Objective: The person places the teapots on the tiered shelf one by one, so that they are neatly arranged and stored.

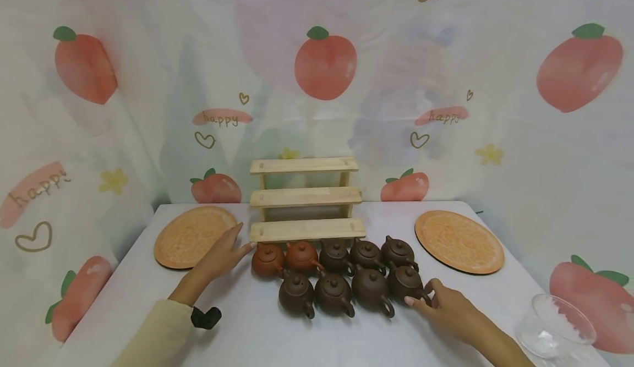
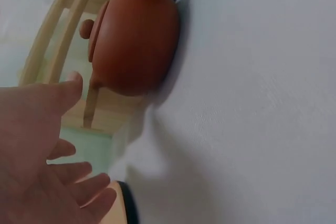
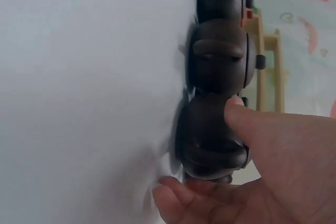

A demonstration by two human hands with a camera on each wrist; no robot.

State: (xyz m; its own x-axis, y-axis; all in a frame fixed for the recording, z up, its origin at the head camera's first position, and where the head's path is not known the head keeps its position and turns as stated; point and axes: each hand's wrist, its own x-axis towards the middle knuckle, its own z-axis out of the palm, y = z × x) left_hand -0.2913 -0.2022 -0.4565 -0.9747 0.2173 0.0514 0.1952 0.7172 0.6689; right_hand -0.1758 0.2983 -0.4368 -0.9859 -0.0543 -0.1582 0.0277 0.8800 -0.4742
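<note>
Several small teapots stand close together in two rows on the table. Two in the back row are reddish-brown; the others are dark brown. My left hand, fingers spread, is beside the leftmost reddish-brown teapot; in the left wrist view the thumb points toward that teapot with nothing held. At the right end of the front row, my right hand is around the handle side of a dark brown teapot. Its thumb touches or nearly touches the body, and its loosely bent fingers lie on the other side.
Behind the teapots stands a three-tier wooden shelf. A round wood-coloured mat lies at the back left, another round mat at the back right. A clear glass bowl with white contents stands at the near right corner.
</note>
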